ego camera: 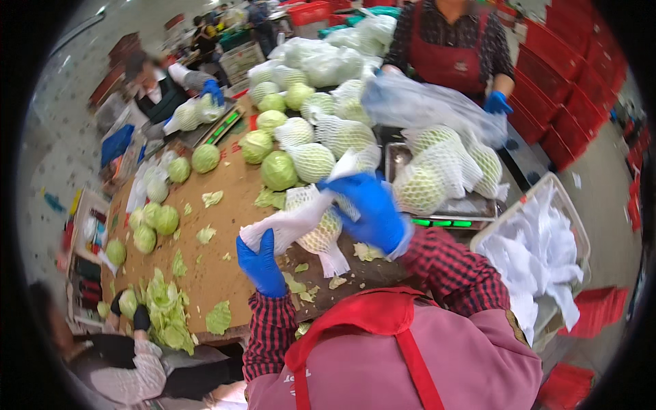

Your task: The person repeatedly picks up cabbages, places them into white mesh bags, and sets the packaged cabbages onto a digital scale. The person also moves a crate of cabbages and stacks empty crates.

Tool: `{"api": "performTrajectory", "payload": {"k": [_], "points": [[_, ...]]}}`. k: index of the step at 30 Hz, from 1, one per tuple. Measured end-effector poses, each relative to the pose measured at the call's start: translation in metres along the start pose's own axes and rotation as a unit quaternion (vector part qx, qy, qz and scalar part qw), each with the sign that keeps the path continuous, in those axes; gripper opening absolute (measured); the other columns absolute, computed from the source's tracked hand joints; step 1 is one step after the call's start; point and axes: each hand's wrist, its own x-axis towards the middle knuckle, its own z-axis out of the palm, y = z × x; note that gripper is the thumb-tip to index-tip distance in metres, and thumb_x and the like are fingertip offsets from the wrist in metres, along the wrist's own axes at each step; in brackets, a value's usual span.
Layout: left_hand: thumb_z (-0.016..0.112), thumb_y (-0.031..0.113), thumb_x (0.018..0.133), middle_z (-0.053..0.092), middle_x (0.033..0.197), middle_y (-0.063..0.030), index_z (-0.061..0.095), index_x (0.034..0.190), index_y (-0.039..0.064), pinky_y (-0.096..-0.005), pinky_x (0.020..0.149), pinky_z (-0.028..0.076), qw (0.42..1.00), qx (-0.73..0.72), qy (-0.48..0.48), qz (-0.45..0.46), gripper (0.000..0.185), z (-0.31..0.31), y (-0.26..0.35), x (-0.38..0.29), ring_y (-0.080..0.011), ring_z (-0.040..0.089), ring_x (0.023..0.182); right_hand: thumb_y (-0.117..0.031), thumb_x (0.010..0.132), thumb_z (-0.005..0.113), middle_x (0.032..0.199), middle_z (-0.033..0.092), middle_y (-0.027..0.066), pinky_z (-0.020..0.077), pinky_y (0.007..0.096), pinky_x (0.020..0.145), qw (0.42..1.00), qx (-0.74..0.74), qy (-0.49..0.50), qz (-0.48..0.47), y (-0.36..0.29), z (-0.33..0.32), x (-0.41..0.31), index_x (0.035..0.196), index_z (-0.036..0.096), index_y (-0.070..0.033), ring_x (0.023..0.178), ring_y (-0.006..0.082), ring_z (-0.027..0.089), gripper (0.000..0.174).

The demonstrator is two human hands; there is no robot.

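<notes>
My left hand point(264, 264), in a blue glove, pinches one end of a white foam net sleeve point(289, 223) between thumb and fingers. At the sleeve's other end is my right hand point(366, 210), also gloved in blue and slightly blurred, closed on the foam. Just below the stretched sleeve lies a cabbage in a foam net point(320, 233), its loose net end spread on the table. A bare green cabbage point(278, 170) and several netted cabbages point(312, 161) sit beyond my hands. More netted cabbages point(423, 189) rest on a metal scale tray point(456, 207) to the right.
A crate of white foam sleeves point(581, 241) stands at my right. Loose leaves point(219, 318) and bare cabbages point(166, 220) lie on the brown table point(230, 277). Across, a co-worker in a red apron holds a clear plastic bag point(435, 105). Other people work at the left. Red crates point(548, 77) are stacked behind.
</notes>
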Motion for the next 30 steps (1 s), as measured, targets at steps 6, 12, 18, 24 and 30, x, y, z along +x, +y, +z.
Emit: {"api": "performTrajectory", "payload": {"k": [6, 12, 18, 24, 30], "points": [[0.046, 0.015, 0.091, 0.054, 0.100, -0.0076, 0.048, 0.112, 0.000, -0.0308, 0.080, 0.044, 0.938, -0.314, -0.015, -0.144, 0.026, -0.035, -0.003, -0.023, -0.0160, 0.053, 0.090, -0.027, 0.080, 0.066, 0.095, 0.064, 0.0155, 0.0480, 0.0325, 0.077, 0.885, 0.396, -0.187, 0.158, -0.044, 0.143, -0.015, 0.117, 0.053, 0.002, 0.084, 0.0233, 0.061, 0.048], [0.054, 0.006, 0.084, 0.053, 0.101, -0.0047, 0.050, 0.101, 0.002, -0.0268, 0.083, 0.042, 0.998, 0.011, -0.039, -0.046, 0.018, -0.051, -0.017, -0.034, -0.0120, 0.050, 0.092, -0.014, 0.084, 0.060, 0.109, 0.059, 0.0075, 0.0454, 0.0282, 0.083, 0.683, 0.621, -0.258, 0.284, -0.057, 0.117, 0.001, 0.126, 0.047, 0.000, 0.094, 0.0133, 0.056, 0.046], [0.053, 0.000, 0.083, 0.056, 0.099, -0.0087, 0.049, 0.100, 0.003, -0.0321, 0.082, 0.047, 0.956, -0.236, -0.073, -0.157, 0.018, -0.034, -0.017, -0.025, -0.0186, 0.056, 0.092, -0.014, 0.088, 0.055, 0.107, 0.060, 0.0079, 0.0455, 0.0265, 0.085, 0.782, 0.510, -0.208, 0.293, -0.030, 0.109, -0.001, 0.122, 0.051, 0.001, 0.092, 0.0125, 0.057, 0.037], [0.046, 0.009, 0.088, 0.058, 0.110, -0.0132, 0.051, 0.099, 0.003, -0.0381, 0.088, 0.047, 0.859, -0.437, -0.033, -0.265, 0.014, -0.039, -0.053, -0.013, -0.0257, 0.058, 0.100, -0.001, 0.084, 0.042, 0.114, 0.057, 0.0159, 0.0427, 0.0352, 0.095, 0.673, 0.677, -0.081, 0.288, 0.029, 0.113, -0.008, 0.117, 0.049, 0.008, 0.103, 0.0240, 0.057, 0.035], [0.045, 0.025, 0.091, 0.053, 0.120, -0.0123, 0.050, 0.117, 0.000, -0.0338, 0.096, 0.040, 0.795, -0.545, -0.224, -0.145, 0.036, -0.097, -0.118, 0.045, -0.0216, 0.051, 0.111, -0.010, 0.085, 0.055, 0.116, 0.057, 0.0107, 0.0452, 0.0299, 0.086, 0.859, 0.402, -0.247, 0.200, -0.007, 0.114, -0.012, 0.118, 0.053, 0.000, 0.100, 0.0189, 0.058, 0.034]]}}
